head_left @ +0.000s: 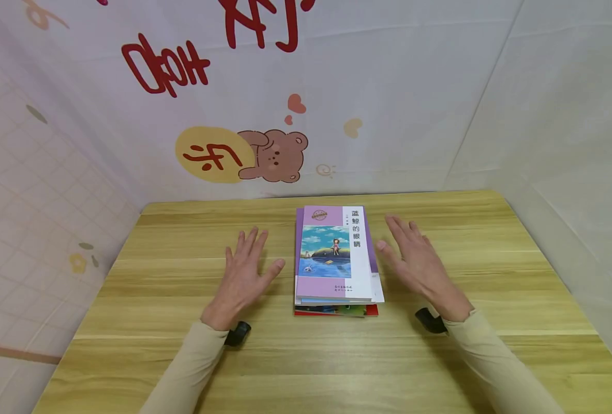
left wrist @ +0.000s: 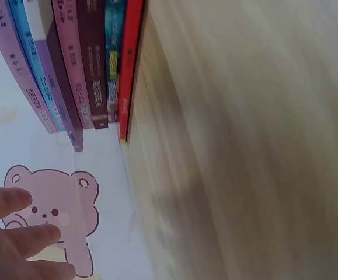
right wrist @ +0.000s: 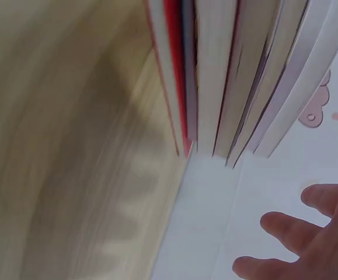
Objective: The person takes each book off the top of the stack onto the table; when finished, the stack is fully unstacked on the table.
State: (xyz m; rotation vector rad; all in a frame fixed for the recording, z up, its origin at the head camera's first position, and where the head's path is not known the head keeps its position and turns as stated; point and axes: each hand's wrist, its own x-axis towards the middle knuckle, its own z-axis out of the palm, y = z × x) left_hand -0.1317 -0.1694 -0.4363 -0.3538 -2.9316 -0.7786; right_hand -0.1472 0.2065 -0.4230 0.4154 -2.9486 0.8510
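Observation:
A stack of several books (head_left: 360, 287) lies flat on the wooden table, its edges slightly uneven. The top book (head_left: 326, 253) has a purple and white cover with a picture of a figure by blue water. My left hand (head_left: 243, 276) hovers to the left of the stack, fingers spread and holding nothing. To the right of it, my right hand (head_left: 416, 259) is held with straight fingers, apart from the books. Coloured spines (left wrist: 69, 64) face the left wrist view, with a red book (left wrist: 129, 76) at the bottom; pale page edges (right wrist: 215, 76) face the right wrist view.
The light wooden table (head_left: 337, 362) ends at a white wall cloth (head_left: 404, 86) printed with a bear (head_left: 274, 155) and red characters. Black wrist straps (head_left: 238, 333) show at both sleeves. White cloth also hangs at the left and right sides.

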